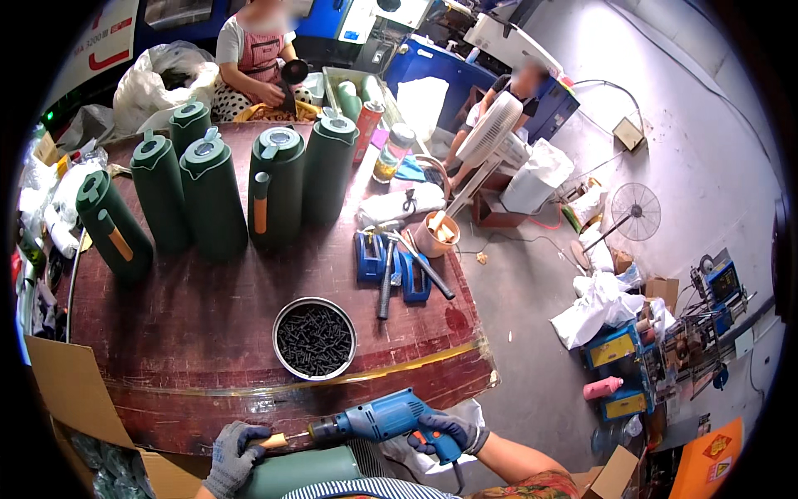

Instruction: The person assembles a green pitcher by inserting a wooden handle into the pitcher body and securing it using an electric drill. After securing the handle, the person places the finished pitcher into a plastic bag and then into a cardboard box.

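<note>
Workshop clutter surrounds a dark red wooden table (208, 333). At its near edge, the gloved right hand (449, 432) is wrapped tight on the grip of a blue electric drill (382, 420), bit pointing left. The gloved left hand (233, 457) clamps a tan handle (274, 441) on a dark green plastic jug (307, 470) (lying sideways). Beyond sits a round metal tin of black screws (314, 338).

free: table front strip (208, 378) | blocked: screw bowl (314, 338) (centre), green jugs (212, 200) behind
</note>
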`<state>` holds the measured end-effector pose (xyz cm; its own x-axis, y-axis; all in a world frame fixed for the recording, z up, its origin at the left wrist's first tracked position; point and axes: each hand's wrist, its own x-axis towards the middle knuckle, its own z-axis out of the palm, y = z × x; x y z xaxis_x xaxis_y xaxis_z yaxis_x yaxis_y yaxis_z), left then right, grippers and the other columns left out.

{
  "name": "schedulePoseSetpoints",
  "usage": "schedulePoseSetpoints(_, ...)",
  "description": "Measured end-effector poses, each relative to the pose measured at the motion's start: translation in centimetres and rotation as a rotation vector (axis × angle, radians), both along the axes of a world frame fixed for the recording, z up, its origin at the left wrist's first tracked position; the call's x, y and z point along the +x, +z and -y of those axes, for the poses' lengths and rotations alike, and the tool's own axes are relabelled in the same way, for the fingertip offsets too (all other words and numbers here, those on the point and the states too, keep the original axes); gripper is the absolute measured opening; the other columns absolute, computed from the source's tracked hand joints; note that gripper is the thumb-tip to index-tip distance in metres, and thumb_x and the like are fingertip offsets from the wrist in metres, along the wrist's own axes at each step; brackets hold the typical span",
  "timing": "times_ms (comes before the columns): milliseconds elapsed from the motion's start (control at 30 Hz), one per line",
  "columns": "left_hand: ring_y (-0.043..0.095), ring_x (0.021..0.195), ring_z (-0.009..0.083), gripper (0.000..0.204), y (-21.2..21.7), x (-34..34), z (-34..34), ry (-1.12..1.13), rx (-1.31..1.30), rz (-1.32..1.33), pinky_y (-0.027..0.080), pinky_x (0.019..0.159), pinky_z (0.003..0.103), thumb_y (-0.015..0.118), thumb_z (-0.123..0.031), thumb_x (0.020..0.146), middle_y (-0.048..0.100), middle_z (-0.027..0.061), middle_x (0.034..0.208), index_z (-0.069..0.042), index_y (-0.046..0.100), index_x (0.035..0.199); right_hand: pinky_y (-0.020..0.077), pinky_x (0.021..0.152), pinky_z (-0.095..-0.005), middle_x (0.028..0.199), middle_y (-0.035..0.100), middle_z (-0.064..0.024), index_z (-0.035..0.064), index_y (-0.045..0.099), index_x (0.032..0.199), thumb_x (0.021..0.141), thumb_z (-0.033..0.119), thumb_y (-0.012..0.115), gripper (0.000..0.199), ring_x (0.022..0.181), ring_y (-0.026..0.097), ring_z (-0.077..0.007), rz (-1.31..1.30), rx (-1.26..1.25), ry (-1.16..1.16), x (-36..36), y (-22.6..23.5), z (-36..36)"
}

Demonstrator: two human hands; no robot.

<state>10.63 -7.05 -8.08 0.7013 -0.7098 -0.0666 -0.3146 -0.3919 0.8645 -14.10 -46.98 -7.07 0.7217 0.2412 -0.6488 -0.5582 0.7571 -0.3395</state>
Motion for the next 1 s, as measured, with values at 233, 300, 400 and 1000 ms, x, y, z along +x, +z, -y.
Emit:
schedulePoseSetpoints(233,0.063,0.102,0.0325,0.030,1.1,-0.8,-0.8,0.001,0.022,-0.026,0.049,0.093,0.042,0.071,-0.009,0.076,0.069,0.0109,0.105,-0.008,0.072,0.106,0.0581,0.074,-0.0284,0.108,0.068,-0.0147,-0.0002,0.051,0.134,0.099,0.034,0.064,0.050,0.087,0.069,-0.0193,0.098,-0.134,0.041,0.1,-0.9,-1.1)
schedulePoseSetpoints(300,0.064,0.107,0.0333,0.038,0.7,-1.4,-1.5,0.031,-0.009,-0.055,0.049,0.099,0.042,0.071,-0.005,0.078,0.069,0.0150,0.113,-0.007,0.070,0.116,0.0574,0.073,-0.0323,0.102,0.072,-0.0151,-0.0024,0.060,0.127,0.095,0.035,0.069,0.050,0.081,0.069,-0.0214,0.033,-0.393,0.143,0.3,-0.3,-0.8)
schedulePoseSetpoints(400,0.063,0.110,0.0296,0.038,-0.5,0.6,-0.7,-0.080,-0.068,0.105,0.049,0.098,0.040,0.065,-0.009,0.084,0.066,0.0150,0.117,-0.002,0.066,0.121,0.0605,0.069,-0.0411,0.090,0.071,-0.0228,-0.0109,0.064,0.106,0.088,0.025,0.074,0.042,0.075,0.071,-0.0341,-0.042,-0.726,-0.187,-0.1,0.9,-1.2)
schedulePoseSetpoints(1000,0.059,0.123,0.0219,0.047,-0.4,-1.2,-1.0,0.056,-0.106,-0.411,0.044,0.109,0.037,0.067,0.000,0.085,0.063,0.0114,0.129,-0.002,0.060,0.132,0.0554,0.062,-0.0291,0.096,0.067,-0.0197,-0.0030,0.049,0.133,0.098,0.039,0.061,0.056,0.073,0.067,-0.0245,0.109,-0.373,-0.003,1.3,-1.1,-1.8)
